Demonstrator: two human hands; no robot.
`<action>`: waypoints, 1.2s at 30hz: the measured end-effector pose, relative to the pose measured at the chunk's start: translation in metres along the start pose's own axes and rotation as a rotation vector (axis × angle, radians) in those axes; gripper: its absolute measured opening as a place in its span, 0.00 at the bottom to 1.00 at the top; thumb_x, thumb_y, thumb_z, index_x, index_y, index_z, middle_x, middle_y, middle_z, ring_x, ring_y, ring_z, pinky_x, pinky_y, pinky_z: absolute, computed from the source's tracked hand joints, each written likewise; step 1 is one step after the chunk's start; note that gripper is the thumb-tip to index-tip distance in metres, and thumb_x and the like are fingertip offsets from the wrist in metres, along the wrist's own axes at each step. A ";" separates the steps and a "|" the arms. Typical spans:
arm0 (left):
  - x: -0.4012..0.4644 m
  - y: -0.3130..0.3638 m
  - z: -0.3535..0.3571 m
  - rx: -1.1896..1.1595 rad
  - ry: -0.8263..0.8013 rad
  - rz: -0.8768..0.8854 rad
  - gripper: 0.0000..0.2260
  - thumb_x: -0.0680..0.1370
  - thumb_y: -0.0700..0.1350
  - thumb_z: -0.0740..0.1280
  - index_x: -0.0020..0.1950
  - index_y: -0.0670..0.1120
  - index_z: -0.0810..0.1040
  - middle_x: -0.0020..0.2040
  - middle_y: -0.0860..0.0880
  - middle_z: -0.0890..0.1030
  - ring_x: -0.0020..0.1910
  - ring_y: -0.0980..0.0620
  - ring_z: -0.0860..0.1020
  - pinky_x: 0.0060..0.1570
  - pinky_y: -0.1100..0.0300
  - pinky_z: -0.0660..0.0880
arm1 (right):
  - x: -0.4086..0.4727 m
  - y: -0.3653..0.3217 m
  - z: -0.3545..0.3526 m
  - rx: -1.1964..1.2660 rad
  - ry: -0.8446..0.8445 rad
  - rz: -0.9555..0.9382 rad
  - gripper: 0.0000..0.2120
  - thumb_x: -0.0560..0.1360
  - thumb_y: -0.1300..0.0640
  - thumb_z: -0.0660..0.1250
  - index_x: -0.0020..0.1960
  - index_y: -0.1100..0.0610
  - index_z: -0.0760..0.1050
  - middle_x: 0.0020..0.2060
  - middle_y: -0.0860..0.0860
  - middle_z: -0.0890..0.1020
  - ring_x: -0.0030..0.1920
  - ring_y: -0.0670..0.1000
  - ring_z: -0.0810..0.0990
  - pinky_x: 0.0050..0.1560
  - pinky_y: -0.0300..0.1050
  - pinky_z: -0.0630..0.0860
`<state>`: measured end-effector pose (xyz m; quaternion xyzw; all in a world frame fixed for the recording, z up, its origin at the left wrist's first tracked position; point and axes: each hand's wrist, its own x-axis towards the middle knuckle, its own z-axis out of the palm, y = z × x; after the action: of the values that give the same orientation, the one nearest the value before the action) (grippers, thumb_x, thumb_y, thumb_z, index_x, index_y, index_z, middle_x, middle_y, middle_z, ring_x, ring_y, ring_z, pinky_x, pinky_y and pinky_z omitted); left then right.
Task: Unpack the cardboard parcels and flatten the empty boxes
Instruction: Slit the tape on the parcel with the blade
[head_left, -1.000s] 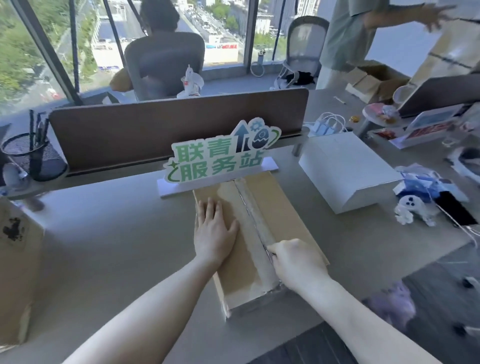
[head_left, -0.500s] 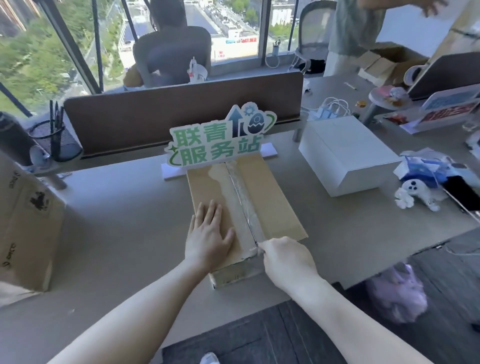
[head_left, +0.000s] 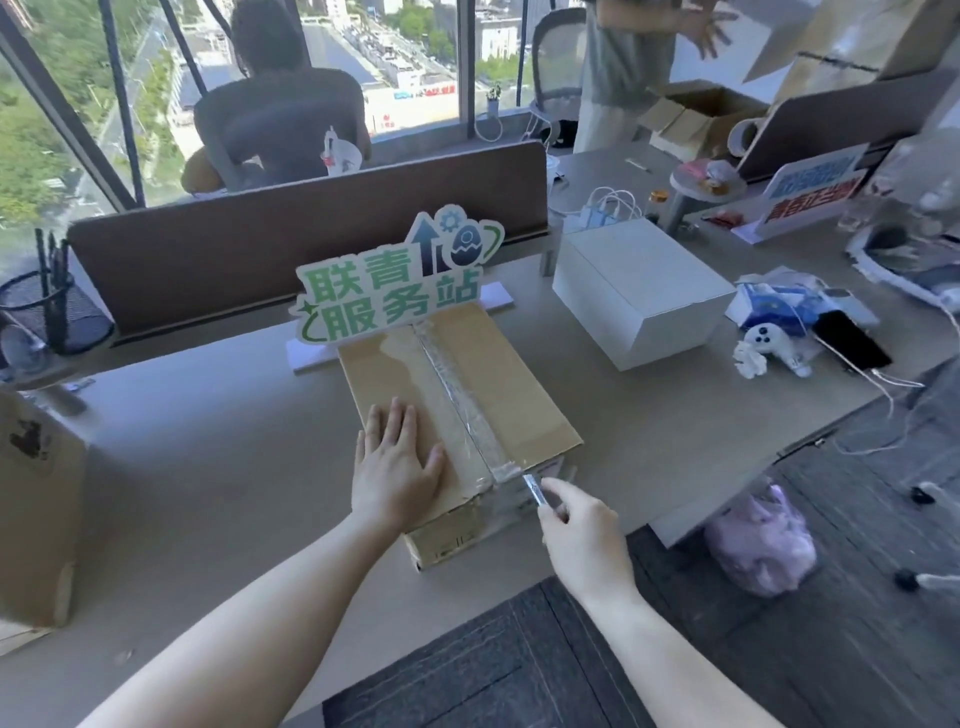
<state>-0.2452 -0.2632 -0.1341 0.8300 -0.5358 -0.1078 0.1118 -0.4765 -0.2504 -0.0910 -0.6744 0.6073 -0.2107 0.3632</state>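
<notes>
A long brown cardboard parcel (head_left: 504, 379) lies on the grey desk (head_left: 197, 457), its near end at the desk's front edge. Clear tape (head_left: 457, 389) runs down its middle seam. My left hand (head_left: 397, 465) rests flat on the left flap, fingers straight. My right hand (head_left: 576, 525) is just off the parcel's near end and pinches a small metal blade (head_left: 534, 488), whose tip is at the end of the tape seam. Another brown cardboard box (head_left: 36, 514) stands at the desk's left edge.
A green-lettered sign (head_left: 395, 286) stands behind the parcel. A white box (head_left: 639, 291) sits to the right, then a small white toy (head_left: 763, 348), blue packets and a black phone (head_left: 852, 338). A mesh pen cup (head_left: 52, 312) is far left. Two people are beyond the brown divider (head_left: 311, 228).
My right hand has drawn the blade toward me along the tape seam and off the parcel's near end. My left hand has stayed flat on the left flap.
</notes>
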 end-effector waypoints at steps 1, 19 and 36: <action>0.000 0.000 0.000 -0.006 -0.003 0.002 0.32 0.81 0.60 0.51 0.81 0.47 0.50 0.81 0.52 0.45 0.79 0.49 0.40 0.77 0.51 0.42 | -0.003 -0.001 0.008 0.055 0.022 0.035 0.15 0.80 0.59 0.63 0.64 0.51 0.78 0.35 0.46 0.81 0.37 0.49 0.79 0.38 0.47 0.76; 0.000 -0.004 0.004 -0.107 0.020 0.040 0.32 0.80 0.58 0.52 0.80 0.45 0.52 0.81 0.50 0.49 0.79 0.47 0.41 0.77 0.48 0.43 | -0.025 -0.036 0.077 0.428 0.241 0.290 0.17 0.81 0.61 0.62 0.68 0.54 0.76 0.31 0.42 0.77 0.24 0.41 0.68 0.29 0.36 0.66; 0.000 -0.013 -0.002 -0.127 -0.035 0.090 0.31 0.81 0.58 0.50 0.81 0.47 0.49 0.81 0.51 0.45 0.79 0.48 0.38 0.77 0.48 0.42 | -0.044 -0.026 0.053 0.480 0.268 0.294 0.10 0.81 0.60 0.63 0.56 0.48 0.78 0.29 0.50 0.78 0.23 0.44 0.70 0.25 0.40 0.65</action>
<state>-0.2332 -0.2577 -0.1357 0.7941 -0.5666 -0.1509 0.1597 -0.4289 -0.1949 -0.0990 -0.4407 0.6737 -0.3803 0.4552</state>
